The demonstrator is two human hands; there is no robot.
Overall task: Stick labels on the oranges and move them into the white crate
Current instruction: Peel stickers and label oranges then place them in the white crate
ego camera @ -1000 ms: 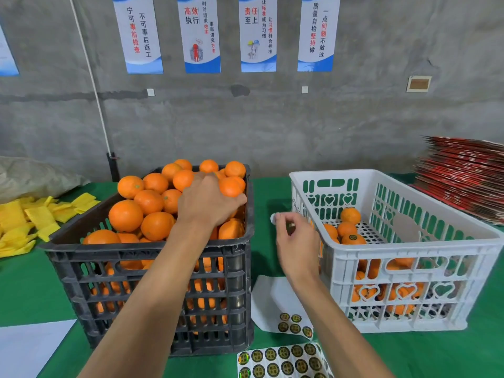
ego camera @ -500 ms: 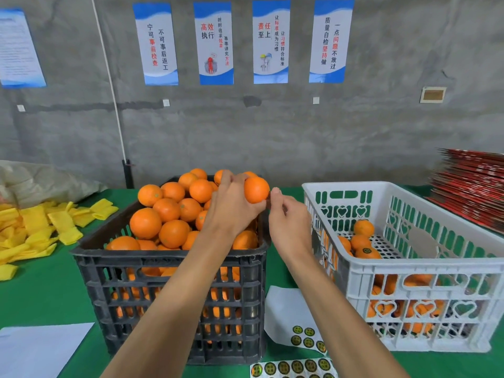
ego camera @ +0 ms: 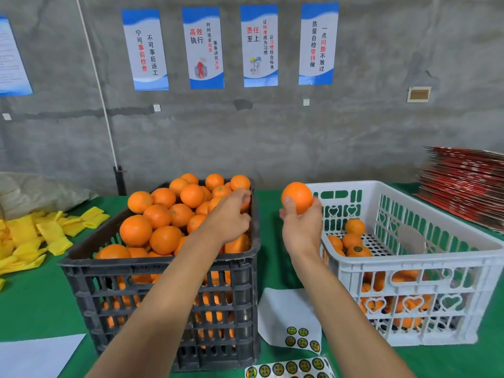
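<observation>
A black crate [ego camera: 152, 264] stands left of centre, heaped with oranges [ego camera: 163, 214]. My left hand [ego camera: 230, 218] lies on the pile at its right side, fingers curled around an orange that is mostly hidden. My right hand [ego camera: 301, 230] holds one orange [ego camera: 298, 196] up in the gap between the crates, just left of the white crate [ego camera: 409, 259]. No label shows on the side of this orange that faces me. Several oranges [ego camera: 353, 227] lie in the white crate, one with a dark round label [ego camera: 357, 249].
Two sheets of round dark labels lie on the green table in front of the crates, one curled [ego camera: 289, 309] and one at the bottom edge [ego camera: 289, 368]. Yellow foam sleeves [ego camera: 51, 233] are at the left, white paper [ego camera: 35, 356] at the lower left, and stacked red cartons [ego camera: 463, 184] at the right.
The orange has passed from my left hand to my right, which moved right toward the white crate. My left hand has dropped back onto the pile in the black crate.
</observation>
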